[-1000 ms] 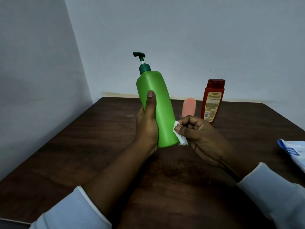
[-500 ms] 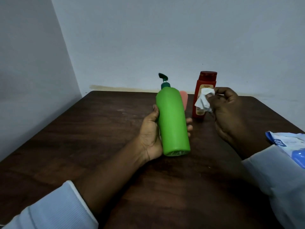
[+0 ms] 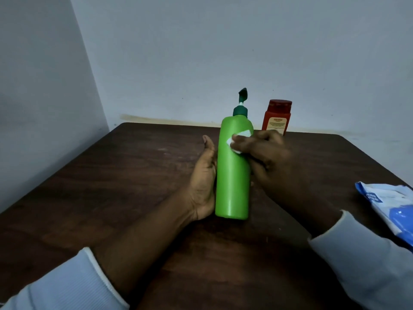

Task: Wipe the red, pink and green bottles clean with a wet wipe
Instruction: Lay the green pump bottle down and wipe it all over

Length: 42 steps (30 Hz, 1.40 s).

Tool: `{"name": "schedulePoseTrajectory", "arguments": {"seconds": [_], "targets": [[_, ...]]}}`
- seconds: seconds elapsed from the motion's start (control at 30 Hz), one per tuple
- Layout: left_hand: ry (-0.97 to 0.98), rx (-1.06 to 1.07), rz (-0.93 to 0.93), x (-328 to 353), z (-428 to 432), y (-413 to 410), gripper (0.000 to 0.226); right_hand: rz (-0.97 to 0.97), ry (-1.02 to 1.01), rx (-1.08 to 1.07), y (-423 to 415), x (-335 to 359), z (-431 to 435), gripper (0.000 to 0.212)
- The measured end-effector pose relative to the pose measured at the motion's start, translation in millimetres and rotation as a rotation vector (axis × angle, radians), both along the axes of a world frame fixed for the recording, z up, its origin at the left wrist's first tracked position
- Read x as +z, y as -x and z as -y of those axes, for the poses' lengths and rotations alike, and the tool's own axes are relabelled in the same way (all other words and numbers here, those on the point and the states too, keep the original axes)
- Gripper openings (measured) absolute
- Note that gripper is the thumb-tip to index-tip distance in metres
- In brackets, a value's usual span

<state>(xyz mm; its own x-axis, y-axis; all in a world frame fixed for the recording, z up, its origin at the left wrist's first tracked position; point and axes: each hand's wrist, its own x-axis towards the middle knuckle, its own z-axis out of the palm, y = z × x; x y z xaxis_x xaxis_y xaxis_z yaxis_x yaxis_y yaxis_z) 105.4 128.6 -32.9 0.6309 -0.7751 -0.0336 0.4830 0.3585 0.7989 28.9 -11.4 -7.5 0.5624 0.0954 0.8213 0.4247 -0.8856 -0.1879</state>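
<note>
A tall green pump bottle (image 3: 233, 173) with a dark green pump leans away from me above the middle of the table. My left hand (image 3: 202, 182) grips it from the left side and underneath. My right hand (image 3: 266, 155) pinches a white wet wipe (image 3: 238, 140) and presses it on the bottle's upper right face. The red bottle (image 3: 276, 117) with a yellow label stands upright behind my right hand near the table's far edge. The pink bottle is hidden from view.
The dark wooden table (image 3: 134, 180) fills the lower view and meets pale walls at the back and left. A blue and white wipe pack (image 3: 388, 204) lies at the right edge, beside my right sleeve.
My right hand came back from in front of the red bottle and set the wipe on the green bottle's upper side. The bottle now hides the pink bottle.
</note>
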Motion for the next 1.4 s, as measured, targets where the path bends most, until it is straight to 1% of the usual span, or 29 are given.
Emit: {"name": "schedulePoseTrajectory", "arguments": {"seconds": [0.07, 0.17, 0.33, 0.4, 0.47, 0.53, 0.57, 0.63, 0.73, 0.8, 0.9, 0.93, 1.0, 1.07, 1.13, 1.17, 1.23, 1.3, 1.33, 1.4], "targets": [[0.022, 0.039, -0.017, 3, -2, -1, 0.087, -0.035, 0.135, 0.029, 1, 3, -9, 0.033], [0.023, 0.082, -0.012, 8, -7, -9, 0.079, -0.138, 0.252, 0.076, 3, 3, -20, 0.033], [0.029, 0.156, -0.066, 15, -19, -24, 0.087, -0.233, 0.331, 0.162, 4, -6, -31, 0.033], [0.025, 0.210, -0.054, 16, -21, -27, 0.084, -0.279, 0.358, 0.182, 6, -5, -33, 0.028], [0.036, 0.258, -0.063, 16, -22, -31, 0.080, -0.352, 0.368, 0.248, 11, 0, -32, 0.025], [0.059, 0.286, -0.124, 16, -23, -34, 0.080, -0.386, 0.297, 0.327, 15, 5, -29, 0.024], [0.079, 0.291, -0.162, 17, -24, -36, 0.080, -0.365, 0.228, 0.339, 16, 6, -28, 0.023], [0.140, 0.294, -0.234, 19, -25, -37, 0.074, -0.247, 0.067, 0.278, 18, 8, -28, 0.019], [0.228, 0.318, -0.326, 27, -28, -35, 0.049, -0.001, -0.121, 0.108, 19, 11, -28, 0.017], [0.281, 0.329, -0.354, 31, -31, -33, 0.039, 0.091, -0.192, 0.056, 19, 11, -28, 0.021], [0.328, 0.329, -0.370, 36, -32, -30, 0.042, 0.125, -0.226, 0.018, 17, 7, -29, 0.025], [0.323, 0.333, -0.369, 37, -32, -28, 0.040, 0.119, -0.220, 0.006, 16, 4, -29, 0.026], [0.278, 0.361, -0.383, 37, -31, -23, 0.028, 0.109, -0.183, -0.012, 14, -1, -31, 0.026], [0.244, 0.373, -0.399, 33, -28, -22, 0.042, 0.120, -0.097, -0.029, 14, -4, -32, 0.026], [0.239, 0.380, -0.403, 30, -25, -21, 0.053, 0.176, 0.012, -0.056, 16, -5, -36, 0.023], [0.234, 0.363, -0.389, 28, -23, -19, 0.051, 0.215, 0.075, -0.062, 18, -5, -39, 0.021], [0.236, 0.323, -0.400, 27, -22, -17, 0.035, 0.278, 0.208, -0.037, 21, -4, -46, 0.019], [0.190, 0.290, -0.422, 24, -22, -14, 0.047, 0.297, 0.319, 0.006, 22, -7, -55, 0.021], [0.167, 0.265, -0.433, 22, -22, -13, 0.047, 0.284, 0.366, 0.013, 22, -8, -59, 0.022], [0.148, 0.242, -0.436, 22, -24, -8, 0.041, 0.230, 0.437, -0.009, 19, -9, -63, 0.026]]}}
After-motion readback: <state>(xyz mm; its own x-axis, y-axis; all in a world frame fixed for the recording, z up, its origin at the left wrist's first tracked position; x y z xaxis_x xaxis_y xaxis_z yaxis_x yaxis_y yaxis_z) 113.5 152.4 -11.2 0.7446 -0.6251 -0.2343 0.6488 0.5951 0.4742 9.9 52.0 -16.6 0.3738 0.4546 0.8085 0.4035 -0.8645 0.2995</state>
